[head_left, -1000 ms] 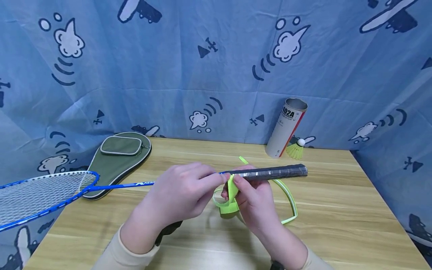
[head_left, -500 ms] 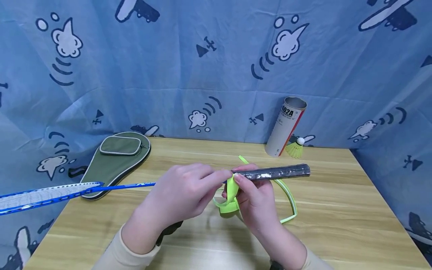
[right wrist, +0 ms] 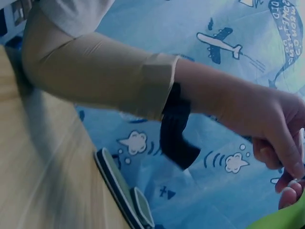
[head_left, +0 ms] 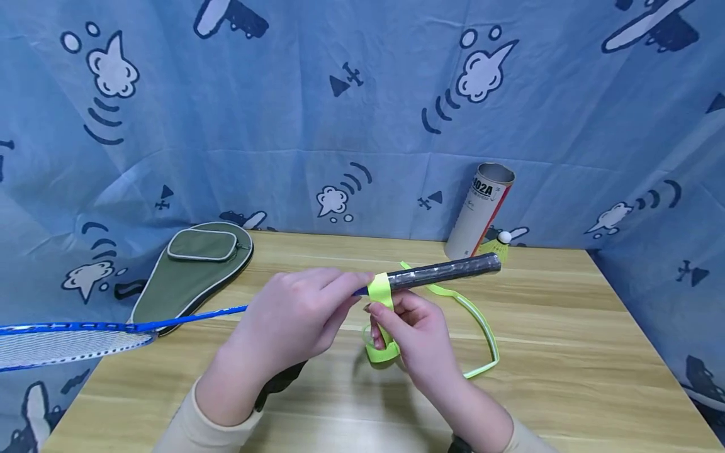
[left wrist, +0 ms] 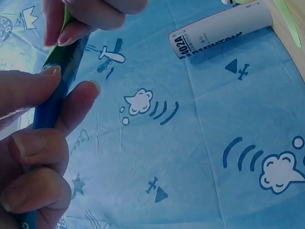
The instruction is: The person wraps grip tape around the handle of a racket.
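My left hand (head_left: 300,311) grips the blue shaft of a badminton racket (head_left: 204,314) just below its black handle (head_left: 447,272). In the left wrist view, the curled fingers (left wrist: 40,148) of that hand surround the blue shaft. A band of yellow-green grip tape (head_left: 380,288) lies around the handle's lower end, beside the left thumb and index finger. Below the handle, my right hand (head_left: 421,333) pinches the tape between thumb and fingers. The rest of the tape loops under the right hand and trails onto the table. The racket head is partly cut off at the left edge.
A green racket cover (head_left: 198,270) lies at the table's back left. At the back right stands a white shuttlecock tube (head_left: 478,214), with a yellow shuttlecock (head_left: 503,242) beside it, partly behind the handle's end. A blue patterned curtain (head_left: 362,126) hangs behind the table (head_left: 566,352).
The racket has rolled, and its handle end has tipped upward and slightly left. The tape has gone from hanging beside the handle to lying across it. My right hand has shifted below the handle.
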Demonstrator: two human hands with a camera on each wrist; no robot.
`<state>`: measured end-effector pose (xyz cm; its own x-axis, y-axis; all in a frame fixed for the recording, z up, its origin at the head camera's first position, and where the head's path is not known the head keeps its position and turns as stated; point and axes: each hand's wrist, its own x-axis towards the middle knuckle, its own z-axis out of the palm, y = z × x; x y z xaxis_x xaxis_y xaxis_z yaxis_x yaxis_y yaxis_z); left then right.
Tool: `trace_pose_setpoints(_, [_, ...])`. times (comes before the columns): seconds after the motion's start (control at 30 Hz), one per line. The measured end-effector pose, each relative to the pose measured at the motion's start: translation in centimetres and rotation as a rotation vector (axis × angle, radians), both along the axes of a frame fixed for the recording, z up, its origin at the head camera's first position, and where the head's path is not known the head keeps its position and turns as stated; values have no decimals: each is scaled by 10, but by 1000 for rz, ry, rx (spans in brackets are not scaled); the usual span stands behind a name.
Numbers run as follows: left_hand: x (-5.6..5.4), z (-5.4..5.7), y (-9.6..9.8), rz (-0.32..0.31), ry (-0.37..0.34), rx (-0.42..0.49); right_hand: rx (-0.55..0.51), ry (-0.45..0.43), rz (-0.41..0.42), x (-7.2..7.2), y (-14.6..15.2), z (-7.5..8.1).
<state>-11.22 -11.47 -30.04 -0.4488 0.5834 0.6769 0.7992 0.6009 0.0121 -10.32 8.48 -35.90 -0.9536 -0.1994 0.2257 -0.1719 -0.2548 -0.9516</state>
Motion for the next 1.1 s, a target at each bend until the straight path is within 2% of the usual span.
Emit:
trace_pose_setpoints(0.17, [0,2,0,-8,-8,2,8,38,-16,-2,1,-5])
trace_pose_setpoints(0.37, [1,3,-1,-67,-83,-1,37,90,-44,-10,3,-12])
trace_pose_setpoints(0.5, [2,3,-2,-89,-141,-15,-22,159,-11,-17,5,-17])
trace_pose_setpoints(0.67, [2,3,-4,-126,-223,-33,-141,234,90,-23,7,-21])
trace_pose_setpoints(0.77, [1,4,-6,-149,-295,-36,-155,273,116,-23,8,-22])
trace_pose_setpoints(0.87, [1,5,-7,-147,-365,-37,-140,280,68,-20,8,-20])
trace_pose_setpoints(0.93, [2,5,-7,-123,-391,-42,-133,249,25,-18,6,-19])
trace_pose_setpoints(1.1, [3,3,-3,-33,-367,-73,-74,103,-145,-10,-3,-16])
